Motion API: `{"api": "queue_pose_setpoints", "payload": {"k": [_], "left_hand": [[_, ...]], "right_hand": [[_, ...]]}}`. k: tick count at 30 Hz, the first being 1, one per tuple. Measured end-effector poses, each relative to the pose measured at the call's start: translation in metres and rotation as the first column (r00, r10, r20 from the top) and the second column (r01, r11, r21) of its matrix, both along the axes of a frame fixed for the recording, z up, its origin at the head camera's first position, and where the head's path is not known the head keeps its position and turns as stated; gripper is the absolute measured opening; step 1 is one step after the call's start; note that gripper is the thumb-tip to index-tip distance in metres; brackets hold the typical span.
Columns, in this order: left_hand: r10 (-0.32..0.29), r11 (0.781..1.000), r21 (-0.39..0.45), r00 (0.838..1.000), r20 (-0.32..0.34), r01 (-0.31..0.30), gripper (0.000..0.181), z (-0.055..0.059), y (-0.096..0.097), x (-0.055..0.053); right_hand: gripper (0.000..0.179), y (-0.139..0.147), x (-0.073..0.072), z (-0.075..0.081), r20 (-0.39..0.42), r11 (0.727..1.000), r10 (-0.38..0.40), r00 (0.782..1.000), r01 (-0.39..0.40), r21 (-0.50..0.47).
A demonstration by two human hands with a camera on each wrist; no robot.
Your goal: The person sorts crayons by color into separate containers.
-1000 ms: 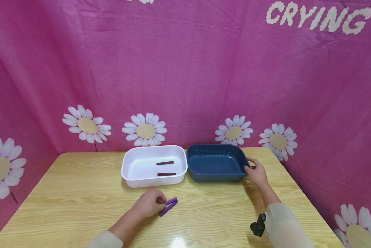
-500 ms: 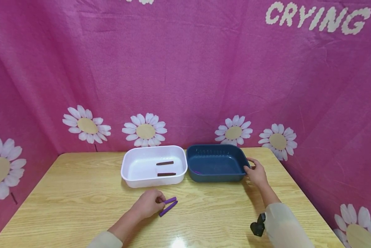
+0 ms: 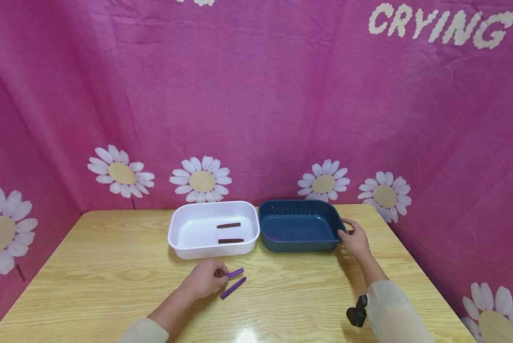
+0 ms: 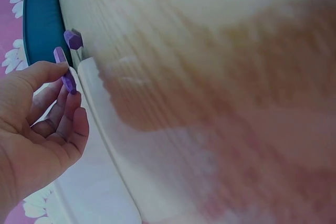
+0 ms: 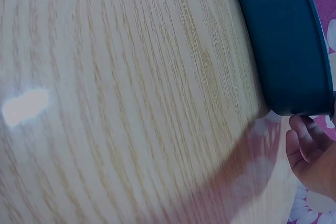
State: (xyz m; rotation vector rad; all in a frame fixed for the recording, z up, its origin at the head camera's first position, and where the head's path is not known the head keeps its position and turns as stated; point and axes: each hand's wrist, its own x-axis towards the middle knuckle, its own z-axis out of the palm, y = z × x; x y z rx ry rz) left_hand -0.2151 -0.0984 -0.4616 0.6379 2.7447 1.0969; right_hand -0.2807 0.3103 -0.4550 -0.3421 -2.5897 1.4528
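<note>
My left hand (image 3: 206,278) pinches a purple crayon (image 3: 236,273) between thumb and fingertips, just in front of the white basin (image 3: 213,253). In the left wrist view that crayon (image 4: 68,81) sticks out past the thumb on one side. A second purple crayon (image 3: 233,288) lies on the table beside the hand, pointing away to the right. At the right, my right hand (image 3: 356,242) holds the right end of the dark blue basin (image 3: 299,246), thumb at its rim. The right wrist view shows the fingers (image 5: 310,135) against the basin's end wall.
Two brown crayons, a rear one (image 3: 228,225) and a front one (image 3: 230,241), lie in the white basin. A bit of purple (image 3: 273,238) shows inside the blue basin. Both basins stand side by side at the wooden table's (image 3: 110,267) back, before a pink flowered cloth (image 3: 256,95).
The purple crayon in my left hand has moved slightly away from the second one, widening the gap between them. My right hand and both basins have stayed put.
</note>
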Motion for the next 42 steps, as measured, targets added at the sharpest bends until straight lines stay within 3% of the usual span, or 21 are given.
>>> {"api": "queue_pose_setpoints", "payload": {"k": [13,20,32,42], "left_hand": [[0.002,0.998,-0.054,0.996,-0.094,-0.008,0.006,0.006,0.004,-0.006],[0.006,0.998,-0.061,0.997,-0.078,-0.011,0.006,0.014,0.008,-0.008],[-0.029,0.999,-0.036,0.991,-0.134,0.024,0.005,0.019,0.016,-0.011],[-0.021,0.998,-0.053,0.994,-0.112,0.015,0.006,0.024,0.022,-0.013]], "right_hand": [[0.046,-0.001,0.000,-0.001,-0.008,1.000,0.003,1.000,-0.002,0.009],[0.046,-0.001,0.000,-0.002,-0.010,1.000,-0.001,1.000,0.001,0.012],[0.046,-0.001,0.001,-0.001,0.002,1.000,-0.007,1.000,0.007,-0.007],[0.047,-0.001,0.002,-0.001,0.010,1.000,-0.007,1.000,0.007,-0.006]]}}
